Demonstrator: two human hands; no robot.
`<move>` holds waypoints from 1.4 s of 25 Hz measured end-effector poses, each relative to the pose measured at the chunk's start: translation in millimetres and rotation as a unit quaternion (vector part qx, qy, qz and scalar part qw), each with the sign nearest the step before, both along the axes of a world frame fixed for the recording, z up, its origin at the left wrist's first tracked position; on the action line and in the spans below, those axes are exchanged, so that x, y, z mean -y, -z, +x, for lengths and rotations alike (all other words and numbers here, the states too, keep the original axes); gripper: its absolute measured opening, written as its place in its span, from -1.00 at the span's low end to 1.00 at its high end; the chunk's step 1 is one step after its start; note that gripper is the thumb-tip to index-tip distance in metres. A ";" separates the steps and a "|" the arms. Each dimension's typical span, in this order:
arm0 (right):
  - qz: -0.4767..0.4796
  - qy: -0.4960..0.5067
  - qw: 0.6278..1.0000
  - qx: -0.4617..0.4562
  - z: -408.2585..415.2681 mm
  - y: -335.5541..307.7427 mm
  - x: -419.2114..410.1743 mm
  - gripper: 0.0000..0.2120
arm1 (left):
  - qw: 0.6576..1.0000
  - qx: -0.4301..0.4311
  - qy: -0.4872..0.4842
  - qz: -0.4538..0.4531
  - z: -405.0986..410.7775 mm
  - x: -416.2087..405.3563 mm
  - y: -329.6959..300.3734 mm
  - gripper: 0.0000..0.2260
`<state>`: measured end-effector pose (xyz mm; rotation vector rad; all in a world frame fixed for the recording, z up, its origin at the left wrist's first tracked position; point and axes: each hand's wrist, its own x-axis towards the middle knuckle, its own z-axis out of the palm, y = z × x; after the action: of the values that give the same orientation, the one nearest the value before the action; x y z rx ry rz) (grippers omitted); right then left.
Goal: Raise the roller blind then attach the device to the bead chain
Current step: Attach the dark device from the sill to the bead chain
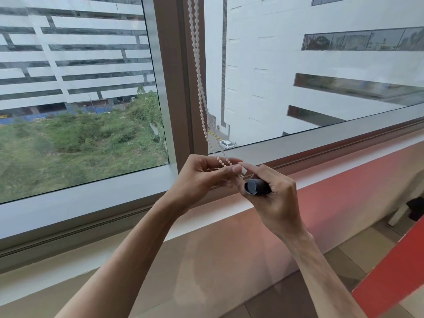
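While left hand (202, 177) fingers pinch the bead chain (199, 83), right hand (273, 196) grips dark device (255, 187), before window frame (176, 72).

A brown window mullion (174, 76) stands between two panes, above a pale sill (229, 216). Outside lie a white building (275, 72), overgrown greenery (68, 143) and a white car (227, 144)

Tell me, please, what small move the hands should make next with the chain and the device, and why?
Probably bring the device up to the chain's low end and feed the beads into it. The left hand already pinches the chain near its low end, and the right hand grips the dark device just beside it, but the two do not yet look joined.
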<state>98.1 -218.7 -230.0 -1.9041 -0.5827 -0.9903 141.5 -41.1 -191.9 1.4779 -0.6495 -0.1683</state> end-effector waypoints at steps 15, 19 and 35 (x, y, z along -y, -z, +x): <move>0.209 -0.224 0.898 -0.315 -26.2 -25.5 1.2 -0.84 | 0.982 -0.119 -0.045 -0.138 -12.8 0.6 1.3 -0.83; 0.168 -0.165 0.938 -0.253 -29.1 -27.0 -0.3 -0.87 | 0.986 -0.092 -0.042 -0.132 -14.9 0.0 2.8 -0.75; 0.138 -0.122 0.966 -0.181 -24.9 -32.5 -4.9 -0.85 | 0.983 0.050 -0.170 -0.045 -25.8 8.7 -0.4 -0.69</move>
<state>73.2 -213.7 -197.5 -1.6620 -0.4257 -0.5177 115.7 -49.8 -191.5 1.4929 -0.4693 0.1993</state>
